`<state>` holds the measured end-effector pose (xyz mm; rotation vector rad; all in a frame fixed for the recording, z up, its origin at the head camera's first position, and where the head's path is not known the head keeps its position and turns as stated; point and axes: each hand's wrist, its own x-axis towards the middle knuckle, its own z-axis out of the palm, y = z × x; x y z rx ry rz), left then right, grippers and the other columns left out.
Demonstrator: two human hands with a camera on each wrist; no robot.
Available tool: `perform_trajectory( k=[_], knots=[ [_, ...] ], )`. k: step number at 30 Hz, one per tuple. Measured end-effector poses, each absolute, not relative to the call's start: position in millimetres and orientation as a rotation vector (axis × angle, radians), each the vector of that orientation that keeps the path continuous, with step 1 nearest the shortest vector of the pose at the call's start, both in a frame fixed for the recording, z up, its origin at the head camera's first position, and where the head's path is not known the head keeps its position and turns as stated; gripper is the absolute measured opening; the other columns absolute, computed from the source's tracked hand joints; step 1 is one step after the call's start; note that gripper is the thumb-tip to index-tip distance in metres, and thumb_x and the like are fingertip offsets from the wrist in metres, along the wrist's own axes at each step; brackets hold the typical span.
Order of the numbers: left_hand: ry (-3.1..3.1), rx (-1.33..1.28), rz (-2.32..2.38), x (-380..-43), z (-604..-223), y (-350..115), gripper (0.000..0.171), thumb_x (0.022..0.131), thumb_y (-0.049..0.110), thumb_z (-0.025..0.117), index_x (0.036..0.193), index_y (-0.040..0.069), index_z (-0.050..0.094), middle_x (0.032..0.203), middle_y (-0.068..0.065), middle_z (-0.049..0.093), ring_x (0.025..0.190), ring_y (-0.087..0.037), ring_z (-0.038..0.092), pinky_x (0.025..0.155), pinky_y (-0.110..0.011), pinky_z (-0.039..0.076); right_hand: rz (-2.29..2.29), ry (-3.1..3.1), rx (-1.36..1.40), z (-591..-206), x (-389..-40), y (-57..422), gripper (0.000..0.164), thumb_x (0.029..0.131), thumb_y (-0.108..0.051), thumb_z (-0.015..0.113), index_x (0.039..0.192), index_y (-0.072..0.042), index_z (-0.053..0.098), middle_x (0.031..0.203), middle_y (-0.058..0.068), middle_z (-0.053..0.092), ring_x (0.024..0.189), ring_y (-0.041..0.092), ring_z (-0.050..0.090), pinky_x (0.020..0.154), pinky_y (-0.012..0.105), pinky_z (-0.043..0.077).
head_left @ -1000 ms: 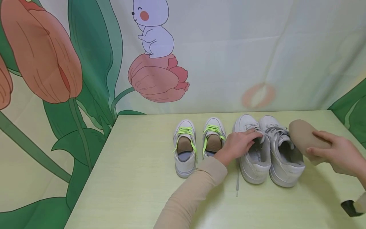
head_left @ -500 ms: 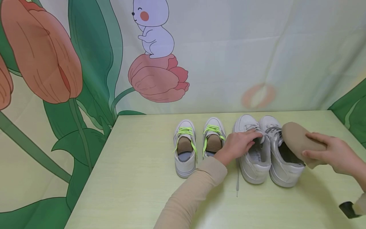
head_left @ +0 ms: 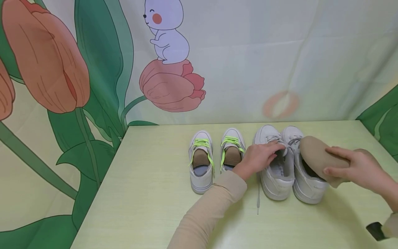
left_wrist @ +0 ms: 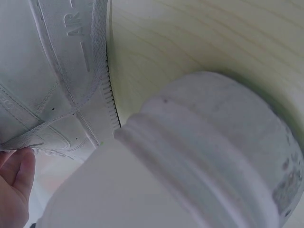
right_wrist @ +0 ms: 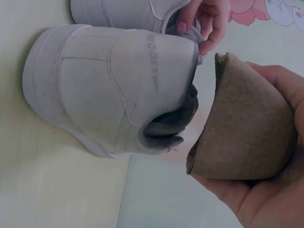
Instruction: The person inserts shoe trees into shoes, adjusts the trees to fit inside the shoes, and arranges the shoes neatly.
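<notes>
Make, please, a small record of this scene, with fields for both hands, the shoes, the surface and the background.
Left hand: pinches the left larger shoe at its opening
Right hand: holds a brown moulded piece over the right larger shoe, not inside it
Larger shoes: white, side by side
Smaller shoes: two, white, lime-green laces, brown pieces inside
Surface: pale table
Background: backdrop printed with tulips and a white animal
</notes>
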<state>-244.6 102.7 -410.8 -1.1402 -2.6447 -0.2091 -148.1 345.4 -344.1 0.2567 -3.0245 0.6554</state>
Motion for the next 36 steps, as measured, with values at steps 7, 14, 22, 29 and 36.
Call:
perform_trajectory(
  k=[7,14,22,29,36],
  knots=[
    [-2.638,-1.140,-0.217,-245,-412,103,0.035,0.089,0.031,0.050,0.123,0.037,0.046,0.131,0.014,0.046,0.080,-0.007,0.063,0.051,-0.021,0.042,0.730,-3.112,0.240,-343,-144,340,0.076,0.075,-0.042,0.065,0.131,0.001,0.038,0.129,0.032,0.038,0.109,0.042,0.045,0.073,0.038,0.044],
    [-2.629,-1.144,-0.220,-246,-412,102,0.035,0.089,0.031,0.050,0.123,0.036,0.046,0.131,0.014,0.046,0.076,-0.007,0.063,0.051,-0.020,0.042,0.885,-3.151,0.277,-345,-143,331,0.077,0.078,-0.038,0.064,0.135,0.002,0.031,0.134,0.032,0.029,0.118,0.050,0.032,0.085,0.056,0.035],
    [-2.622,-1.147,-0.211,-247,-413,102,0.035,0.090,0.031,0.049,0.124,0.036,0.046,0.131,0.014,0.046,0.078,-0.007,0.063,0.052,-0.021,0.043,0.912,-3.158,0.317,-343,-141,322,0.075,0.077,-0.037,0.065,0.133,0.001,0.035,0.133,0.033,0.031,0.118,0.050,0.032,0.086,0.058,0.033],
    [-2.603,-1.151,-0.181,-247,-414,102,0.036,0.089,0.028,0.050,0.125,0.035,0.046,0.130,0.014,0.047,0.090,-0.005,0.062,0.052,-0.020,0.043,0.880,-3.148,0.390,-344,-140,317,0.070,0.076,-0.035,0.067,0.131,0.000,0.040,0.131,0.031,0.036,0.118,0.049,0.034,0.086,0.054,0.036],
    [-2.606,-1.165,-0.168,-247,-414,102,0.039,0.089,0.024,0.049,0.126,0.033,0.045,0.130,0.013,0.048,0.088,-0.006,0.062,0.053,-0.021,0.044,0.856,-3.144,0.445,-345,-139,313,0.069,0.075,-0.035,0.068,0.129,-0.002,0.043,0.130,0.027,0.041,0.117,0.044,0.038,0.082,0.041,0.042]
  ],
)
